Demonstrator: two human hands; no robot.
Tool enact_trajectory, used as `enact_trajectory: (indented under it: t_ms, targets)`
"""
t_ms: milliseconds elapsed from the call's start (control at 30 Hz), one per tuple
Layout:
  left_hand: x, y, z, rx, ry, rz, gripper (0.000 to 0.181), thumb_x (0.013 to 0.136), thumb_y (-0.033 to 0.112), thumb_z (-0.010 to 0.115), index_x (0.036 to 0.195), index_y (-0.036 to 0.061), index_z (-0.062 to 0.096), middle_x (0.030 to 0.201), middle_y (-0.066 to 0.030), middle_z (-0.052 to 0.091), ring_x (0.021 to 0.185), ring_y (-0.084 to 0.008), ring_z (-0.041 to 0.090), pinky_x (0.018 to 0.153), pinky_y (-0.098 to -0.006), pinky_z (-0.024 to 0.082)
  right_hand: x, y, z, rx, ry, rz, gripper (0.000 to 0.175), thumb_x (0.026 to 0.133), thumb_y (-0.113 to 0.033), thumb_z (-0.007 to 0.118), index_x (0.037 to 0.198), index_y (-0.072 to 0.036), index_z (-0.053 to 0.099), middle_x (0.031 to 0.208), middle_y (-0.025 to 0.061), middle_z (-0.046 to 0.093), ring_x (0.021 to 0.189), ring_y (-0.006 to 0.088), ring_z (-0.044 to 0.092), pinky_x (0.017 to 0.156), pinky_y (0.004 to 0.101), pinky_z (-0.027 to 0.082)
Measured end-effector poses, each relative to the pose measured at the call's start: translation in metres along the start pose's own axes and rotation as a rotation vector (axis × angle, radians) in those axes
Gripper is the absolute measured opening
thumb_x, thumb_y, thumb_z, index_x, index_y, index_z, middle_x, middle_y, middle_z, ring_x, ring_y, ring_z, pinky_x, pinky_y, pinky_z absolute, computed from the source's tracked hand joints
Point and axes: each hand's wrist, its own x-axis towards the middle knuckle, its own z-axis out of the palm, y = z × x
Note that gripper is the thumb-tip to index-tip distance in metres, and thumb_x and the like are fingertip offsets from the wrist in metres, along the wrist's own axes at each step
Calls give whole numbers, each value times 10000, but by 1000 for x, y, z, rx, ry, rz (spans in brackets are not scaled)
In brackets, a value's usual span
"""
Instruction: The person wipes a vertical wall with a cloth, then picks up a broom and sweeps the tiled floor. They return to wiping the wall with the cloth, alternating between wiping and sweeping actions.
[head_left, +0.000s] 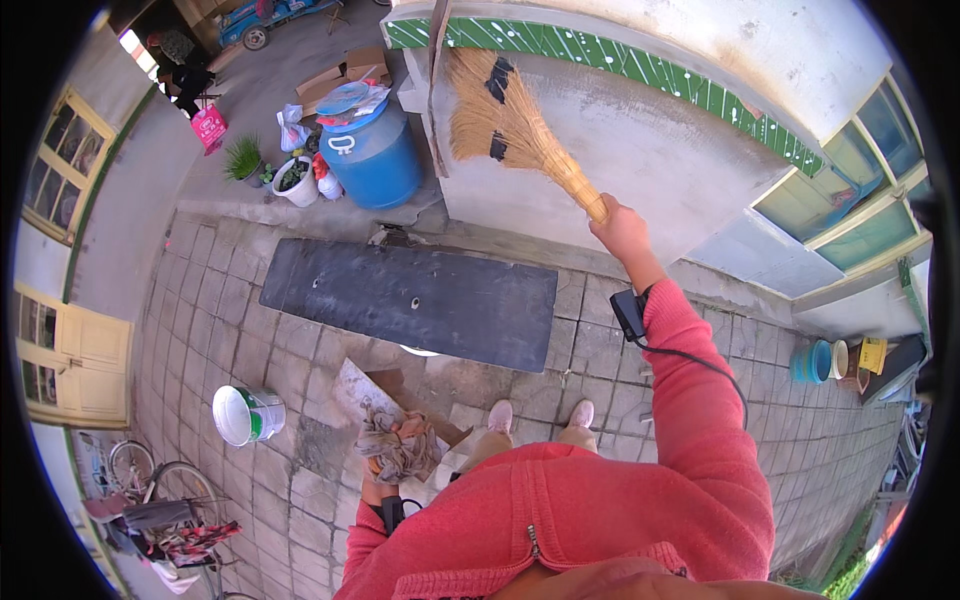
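Observation:
My right hand (624, 229) grips the handle end of a straw hand broom (551, 154), raised beside the pale wall with its bristles fanned towards the upper left. Dark patches mark the bristles. At lower left my left hand (373, 480) is closed on a bunched grey-brown cloth (401, 444), which covers most of the fingers. A long dark board (412, 300) with small holes lies in front of me, raised above the paving, with part of a white round thing visible under its near edge.
A white bucket (234, 415) lies on its side at left, near flat scraps (360, 390) by my feet. A lidded blue barrel (375, 161) and potted plants (295, 182) stand beyond the board. Bicycles (180, 495) are at lower left, small buckets (811, 362) at right. A person (176, 71) is far off.

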Motion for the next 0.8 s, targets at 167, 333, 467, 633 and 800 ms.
enact_trajectory:
  t_ms: [167, 333, 467, 633, 800]
  targets:
    - [14, -4, 4, 5, -61, 35, 528, 910, 57, 624, 1389, 49, 402, 1293, -102, 564, 1164, -222, 551, 1000, -337, 439, -33, 45, -10, 82, 60, 72, 498, 779, -296, 693, 1239, -140, 585, 904, 194, 693, 861, 390, 666, 748, 476, 526]
    - [23, 1, 7, 30, -127, 65, 539, 911, 56, 621, 1399, 51, 392, 1292, -101, 563, 1164, -221, 550, 1002, -337, 438, -107, 101, -2, 205, 180, 320, 502, 749, -288, 736, 1193, -89, 615, 897, 203, 689, 868, 389, 671, 754, 447, 524]
    - [36, 7, 10, 60, -200, 98, 549, 913, 55, 619, 1408, 53, 383, 1292, -100, 562, 1164, -221, 549, 1004, -337, 437, -163, 155, -4, 294, 276, 499, 528, 724, -268, 752, 1196, -68, 625, 940, 207, 694, 884, 366, 684, 763, 433, 525]
    - [55, 17, 24, 110, -304, 154, 560, 914, 54, 616, 1419, 55, 372, 1291, -99, 562, 1164, -220, 547, 1005, -336, 436, -215, 209, -18, 375, 432, 564, 398, 751, -250, 761, 1063, -25, 658, 764, 93, 652, 673, 176, 601, 649, 347, 495]
    - [73, 41, 49, 133, -426, 205, 580, 919, 44, 604, 1439, 59, 348, 1293, -98, 559, 1166, -216, 544, 1010, -335, 433, -261, 249, -38, 373, 476, 711, 387, 757, -224, 759, 1068, -18, 656, 736, 75, 635, 640, 160, 585, 616, 347, 487]
